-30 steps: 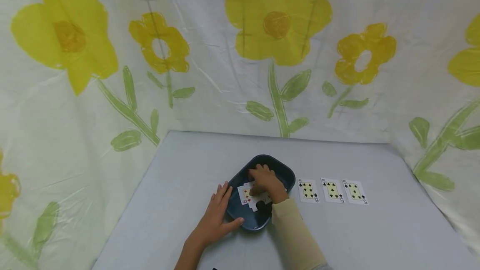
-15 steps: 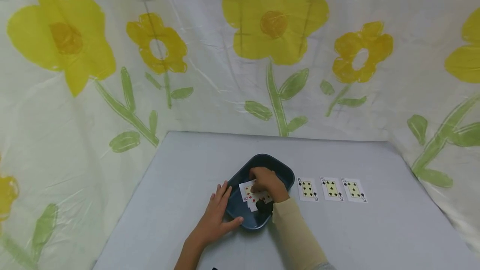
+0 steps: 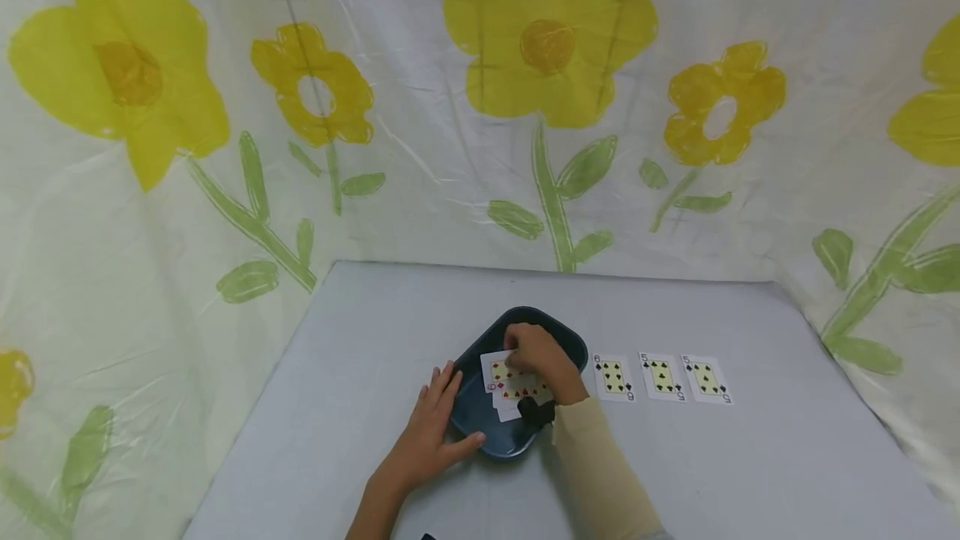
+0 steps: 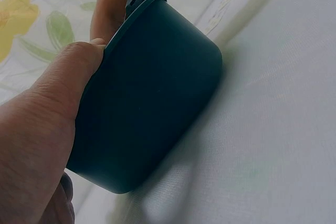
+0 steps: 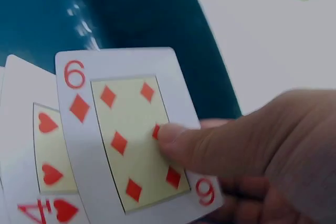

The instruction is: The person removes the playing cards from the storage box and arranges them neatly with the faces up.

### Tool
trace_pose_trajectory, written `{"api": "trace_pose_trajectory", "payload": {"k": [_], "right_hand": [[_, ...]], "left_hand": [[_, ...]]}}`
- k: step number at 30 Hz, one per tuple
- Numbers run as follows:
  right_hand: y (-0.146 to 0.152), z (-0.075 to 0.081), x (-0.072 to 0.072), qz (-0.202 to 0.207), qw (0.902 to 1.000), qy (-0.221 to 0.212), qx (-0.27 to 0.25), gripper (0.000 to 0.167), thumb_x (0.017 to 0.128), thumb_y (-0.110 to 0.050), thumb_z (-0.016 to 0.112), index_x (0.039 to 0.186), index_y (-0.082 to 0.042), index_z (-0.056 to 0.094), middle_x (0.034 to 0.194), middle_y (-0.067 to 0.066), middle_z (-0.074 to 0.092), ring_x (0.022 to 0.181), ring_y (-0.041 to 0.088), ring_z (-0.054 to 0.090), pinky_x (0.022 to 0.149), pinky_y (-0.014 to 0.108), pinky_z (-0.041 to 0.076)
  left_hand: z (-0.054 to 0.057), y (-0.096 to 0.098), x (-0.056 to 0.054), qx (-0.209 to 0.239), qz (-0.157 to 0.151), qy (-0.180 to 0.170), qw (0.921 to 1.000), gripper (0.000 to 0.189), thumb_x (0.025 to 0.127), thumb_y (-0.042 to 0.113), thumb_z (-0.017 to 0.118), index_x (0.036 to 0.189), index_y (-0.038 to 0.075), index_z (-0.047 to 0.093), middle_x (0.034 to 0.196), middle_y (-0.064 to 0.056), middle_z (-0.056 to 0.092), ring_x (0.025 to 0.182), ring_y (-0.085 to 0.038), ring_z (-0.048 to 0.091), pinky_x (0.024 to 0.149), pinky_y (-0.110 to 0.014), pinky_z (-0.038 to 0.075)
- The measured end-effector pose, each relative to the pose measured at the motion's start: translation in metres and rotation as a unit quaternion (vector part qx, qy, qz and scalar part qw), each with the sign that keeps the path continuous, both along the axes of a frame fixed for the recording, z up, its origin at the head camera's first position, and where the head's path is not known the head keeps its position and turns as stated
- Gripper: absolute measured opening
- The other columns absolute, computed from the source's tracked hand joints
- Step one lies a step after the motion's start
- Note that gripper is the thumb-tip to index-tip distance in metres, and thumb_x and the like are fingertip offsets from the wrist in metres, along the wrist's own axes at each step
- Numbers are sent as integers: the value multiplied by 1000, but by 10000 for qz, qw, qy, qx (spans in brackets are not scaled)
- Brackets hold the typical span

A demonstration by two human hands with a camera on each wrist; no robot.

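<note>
The left hand (image 3: 430, 433), spread wide, touches the left edge of the tub (image 4: 149, 93) while the right hand (image 3: 542, 357) pinches the red six card (image 5: 131, 142), seemingly picking it out, so a gentle lift seems needed.

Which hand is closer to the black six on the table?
Right. The right hand pinches the red six over the tray, just left of the black six; the left hand is farther left, touching the tray.

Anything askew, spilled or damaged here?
Nothing looks spilled or damaged. Mildly askew: the dark-blue tray sits skewed to the table, and a heart card pokes out from under the six of diamonds in the right hand.
</note>
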State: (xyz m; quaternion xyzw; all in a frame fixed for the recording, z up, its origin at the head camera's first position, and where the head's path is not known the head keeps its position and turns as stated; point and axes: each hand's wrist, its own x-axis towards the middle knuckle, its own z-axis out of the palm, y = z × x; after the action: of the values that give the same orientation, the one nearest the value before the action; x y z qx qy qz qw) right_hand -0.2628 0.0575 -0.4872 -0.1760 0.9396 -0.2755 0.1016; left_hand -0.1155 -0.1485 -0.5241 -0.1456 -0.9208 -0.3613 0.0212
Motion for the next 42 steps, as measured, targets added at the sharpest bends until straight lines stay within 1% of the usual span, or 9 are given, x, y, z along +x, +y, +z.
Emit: {"api": "trace_pose_trajectory", "payload": {"k": [3,5,10,15,19,25,32,38,42], "right_hand": [[12,-1,-5,159,9984,-49,-536,16,86,-3,76,96,-10,65,90,3,62,80,20,58,72,39,51],[20,-1,-8,181,9942,-134,-1049,20,87,-2,74,105,-8,65,92,5,63,82,20,59,72,39,51],[41,4,-8,-100,9748,-283,-2211,31,90,0,69,120,-1,60,93,10,64,80,22,59,71,37,50],[59,3,-5,-640,9630,-248,-2605,31,92,-1,67,122,-1,58,95,12,66,79,22,60,69,32,49],[72,4,-1,-1031,9519,-192,-2878,33,93,-2,68,123,-2,57,104,16,65,90,26,61,74,32,50],[99,4,0,-1524,9411,-58,-3017,34,94,-4,67,126,0,56,111,21,64,96,30,63,75,31,51],[142,2,5,-2374,9354,-228,-2612,38,98,-11,63,133,-2,51,122,21,61,103,31,61,75,30,50],[182,-1,13,-3099,9189,-165,-2433,42,98,-13,61,136,-1,49,126,23,56,104,32,59,69,25,50],[210,-9,18,-3520,9080,-125,-2270,42,98,-12,60,136,1,49,127,26,55,102,32,57,63,22,50]], "left_hand": [[0,0,0,23,-2,24,10000,95,89,48,72,159,6,24,167,-11,12,152,-33,4,118,-58,10],[0,1,-1,33,0,54,10000,95,89,48,72,159,5,25,167,-11,13,152,-34,5,118,-59,11],[0,1,-2,-56,13,27,10000,96,88,49,72,159,6,24,167,-11,13,152,-34,4,118,-58,11],[0,0,-1,-124,84,-83,9999,97,88,53,71,160,8,24,167,-8,12,153,-31,3,119,-55,9],[-1,0,0,-125,137,-74,9998,97,87,53,71,160,8,25,167,-8,13,153,-31,4,119,-55,10],[-2,1,-1,-133,122,-48,9998,97,87,54,71,160,9,24,168,-6,11,153,-29,3,119,-54,9],[-3,2,-1,-153,123,-132,9997,98,87,57,69,161,12,22,168,-4,9,153,-24,-1,120,-53,9],[-2,1,-1,-193,142,-174,9996,99,87,59,68,161,12,22,168,1,6,153,-21,-2,120,-52,8],[-1,1,0,-151,137,-175,9996,99,87,58,69,161,11,22,168,1,7,153,-21,-2,120,-52,8]]}}
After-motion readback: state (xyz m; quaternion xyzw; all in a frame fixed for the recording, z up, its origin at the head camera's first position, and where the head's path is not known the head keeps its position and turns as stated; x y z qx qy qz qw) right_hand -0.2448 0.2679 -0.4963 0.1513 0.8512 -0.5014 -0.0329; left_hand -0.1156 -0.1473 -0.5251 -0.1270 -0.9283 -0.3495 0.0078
